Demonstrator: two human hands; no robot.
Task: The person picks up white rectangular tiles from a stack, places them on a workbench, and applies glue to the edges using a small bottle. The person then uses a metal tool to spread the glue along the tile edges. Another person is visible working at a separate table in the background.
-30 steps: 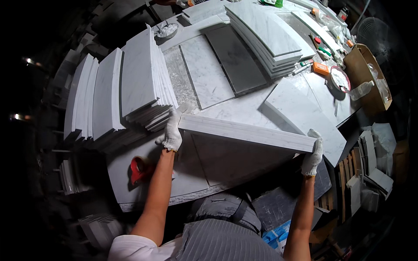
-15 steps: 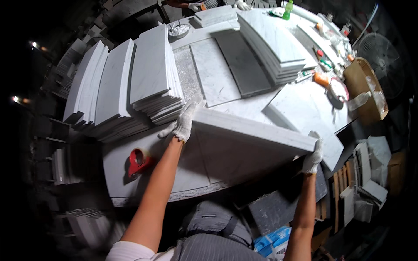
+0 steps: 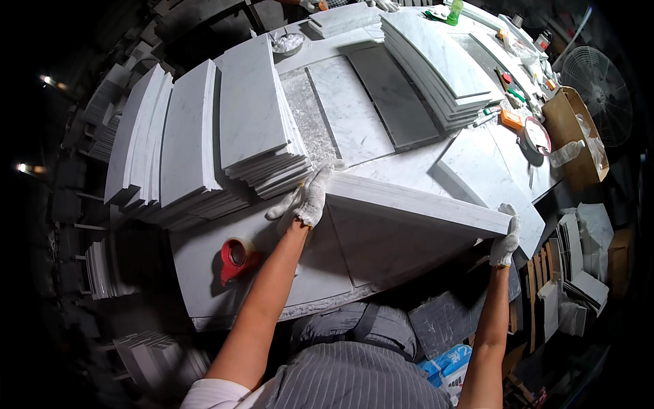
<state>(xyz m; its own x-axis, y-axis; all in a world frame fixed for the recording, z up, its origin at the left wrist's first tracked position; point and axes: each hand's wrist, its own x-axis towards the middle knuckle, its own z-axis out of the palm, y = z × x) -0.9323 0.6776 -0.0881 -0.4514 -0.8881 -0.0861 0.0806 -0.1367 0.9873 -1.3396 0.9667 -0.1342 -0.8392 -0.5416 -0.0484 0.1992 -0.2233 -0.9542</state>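
Note:
White grey-veined marble slabs [image 3: 422, 206], pressed together in a bundle, stand tilted on the worktable with their long edges up. My left hand [image 3: 312, 198], in a white knit glove, grips their left end, its fingers over the top corner. At the right end my right hand [image 3: 506, 235], gloved alike, closes round the other corner; its palm side is hidden. Left of my left forearm lies a red tape dispenser [image 3: 238, 259] with a roll of tape. Just beyond my left hand rises a stack of marble slabs [image 3: 253, 102].
More slab stacks stand at left [image 3: 185, 129] and far right [image 3: 436, 54]. A dark slab [image 3: 392, 95] lies mid-table. A metal bowl [image 3: 287, 44], green bottle [image 3: 454, 12], cardboard box [image 3: 571, 136] and fan [image 3: 596, 95] are farther off. Another person's gloved hands show at the far edge.
The whole view has shifted a little, so everything sits farther right in the picture. Both hands keep the same hold on the slabs, which have hardly moved against the table.

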